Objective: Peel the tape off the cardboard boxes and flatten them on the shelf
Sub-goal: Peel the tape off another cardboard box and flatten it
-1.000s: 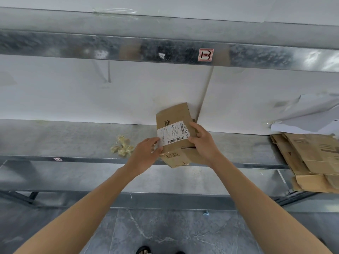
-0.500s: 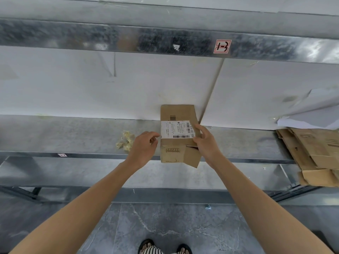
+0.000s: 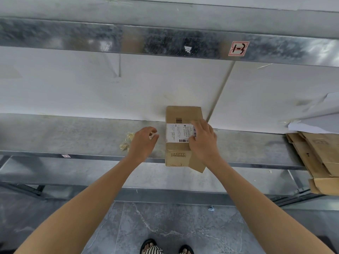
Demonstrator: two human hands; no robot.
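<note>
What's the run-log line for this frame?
left hand pinches small pale scrap | right hand flat on brown cardboard box, over its white label | box overhangs grey metal shelf front edge

Box (image 3: 183, 114) on shelf (image 3: 73, 136); flattened cardboard (image 3: 319, 154) far right.

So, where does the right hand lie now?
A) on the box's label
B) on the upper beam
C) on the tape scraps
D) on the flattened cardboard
A: the right hand lies flat on the box, its fingers covering part of the label. The left hand is off the box, pinching a small white scrap.
</note>
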